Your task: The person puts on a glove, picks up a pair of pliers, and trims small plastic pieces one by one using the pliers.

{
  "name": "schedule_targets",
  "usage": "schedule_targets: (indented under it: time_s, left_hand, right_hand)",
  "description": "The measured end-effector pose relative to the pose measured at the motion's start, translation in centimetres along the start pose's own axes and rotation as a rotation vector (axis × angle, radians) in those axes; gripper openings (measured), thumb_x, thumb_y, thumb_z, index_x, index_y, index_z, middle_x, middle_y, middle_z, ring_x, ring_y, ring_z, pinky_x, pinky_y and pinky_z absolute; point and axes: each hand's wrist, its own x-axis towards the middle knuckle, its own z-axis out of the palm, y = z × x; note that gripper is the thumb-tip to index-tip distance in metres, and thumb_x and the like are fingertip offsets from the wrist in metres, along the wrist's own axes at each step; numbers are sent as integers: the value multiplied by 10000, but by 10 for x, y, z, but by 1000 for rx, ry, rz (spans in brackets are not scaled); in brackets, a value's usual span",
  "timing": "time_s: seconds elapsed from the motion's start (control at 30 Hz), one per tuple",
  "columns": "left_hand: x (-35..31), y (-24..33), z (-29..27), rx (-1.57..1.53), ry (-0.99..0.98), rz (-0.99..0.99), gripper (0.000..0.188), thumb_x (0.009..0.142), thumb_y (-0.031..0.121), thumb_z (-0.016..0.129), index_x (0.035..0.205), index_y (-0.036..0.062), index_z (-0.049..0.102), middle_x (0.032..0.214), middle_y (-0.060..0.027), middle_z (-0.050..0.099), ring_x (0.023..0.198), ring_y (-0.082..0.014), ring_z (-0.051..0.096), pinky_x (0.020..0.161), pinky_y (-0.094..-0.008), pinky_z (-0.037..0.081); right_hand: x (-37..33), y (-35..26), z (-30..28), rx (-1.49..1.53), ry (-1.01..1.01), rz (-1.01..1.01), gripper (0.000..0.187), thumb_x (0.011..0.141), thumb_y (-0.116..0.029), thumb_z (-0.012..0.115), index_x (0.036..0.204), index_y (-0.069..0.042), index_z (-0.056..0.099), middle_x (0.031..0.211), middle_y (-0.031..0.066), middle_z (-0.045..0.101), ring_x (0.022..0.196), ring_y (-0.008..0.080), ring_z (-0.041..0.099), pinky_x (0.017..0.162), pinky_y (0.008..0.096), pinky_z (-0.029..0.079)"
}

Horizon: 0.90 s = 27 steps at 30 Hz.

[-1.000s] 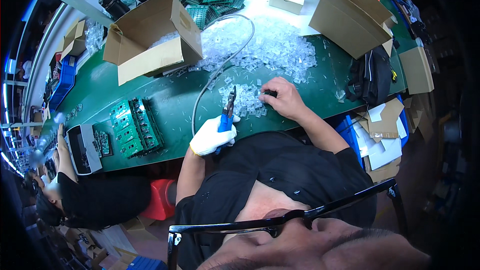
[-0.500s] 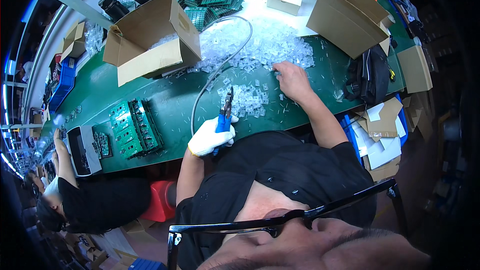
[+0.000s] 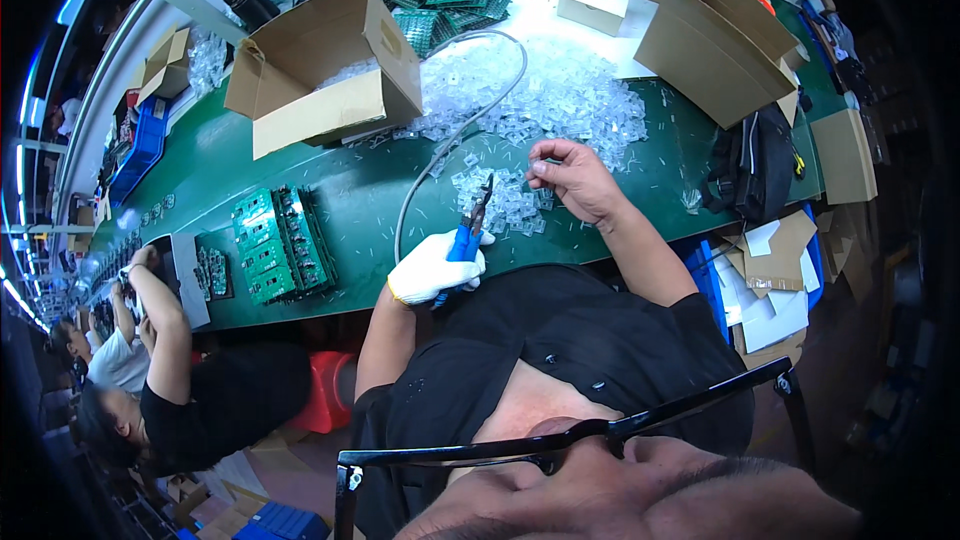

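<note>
**At the Green Bench (image 3: pixel 355 172), Pliers (image 3: pixel 467 238) in Hand over a Small Heap (image 3: pixel 512 204) of Clear Plastic Pieces**

Closed firmly around the blue handles of the pliers: a white-gloved left hand (image 3: pixel 440 268), just on the near left side of the small heap. Pointed away from the body, with jaws over the heap's left part; contact with the pieces impossible to tell. At the heap's right edge, a bare right hand (image 3: pixel 582 182), fingers bent toward the thumb; too small to tell whether gripping a piece.

Just beyond the heap, a far larger pile (image 3: pixel 580 100) of similar clear pieces, crossed by a gray cable (image 3: pixel 524 60) curving down past the heap's left side. Beyond and to the heap's left, an open cardboard carton (image 3: pixel 320 118), partly filled with clear material; beyond and to its right, a second carton (image 3: pixel 705 60), tilted.

Well left of the heap, green circuit boards (image 3: pixel 270 252) side by side in a stack. Well to its right, a black bag (image 3: pixel 752 168) near the bench edge. Farthest left of the heap, a black-clad co-worker (image 3: pixel 235 395), one arm bent over the bench.
</note>
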Motion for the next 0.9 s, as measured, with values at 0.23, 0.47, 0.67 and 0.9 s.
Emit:
schedule_targets:
  time_s: [0.23, 0.47, 0.67, 0.9]
  left_hand:
    - [-4, 5, 3, 11, 19, 13, 597, 955, 195, 804, 1445, -65, 584, 945, -26, 702, 813, -121, 684, 754, -291, 552]
    - [-3, 4, 2, -3, -6, 18, 597, 955, 195, 795, 1450, -61, 580, 956, -30, 701, 826, -117, 676, 764, -293, 549]
    - [-2, -1, -2, -43, -18, 8, 640, 930, 203, 810, 1467, -55, 575, 991, -38, 717, 847, -130, 698, 777, -300, 559]
    - [-2, -7, -6, -87, -53, 27, 684, 911, 209, 823, 1486, -56, 565, 1030, -47, 732, 868, -141, 721, 790, -302, 568]
  right_hand:
    - [7, 11, 12, 103, -99, 43, 205, 1037, -28, 714, 1229, 42, 702, 1143, 99, 732, 1046, 205, 741, 960, 347, 621]
    - [7, 6, 21, 45, -45, 101, 227, 1024, 9, 710, 1247, 50, 695, 1217, 110, 724, 1103, 219, 733, 1018, 363, 607]
    - [12, 19, 25, 117, -72, 6, 298, 972, 66, 749, 1259, 22, 680, 1122, 81, 705, 1022, 169, 722, 931, 299, 601]
    - [12, 29, 36, -56, -10, -70, 325, 916, 75, 812, 1214, 0, 706, 1061, 20, 683, 965, 108, 666, 899, 270, 567]
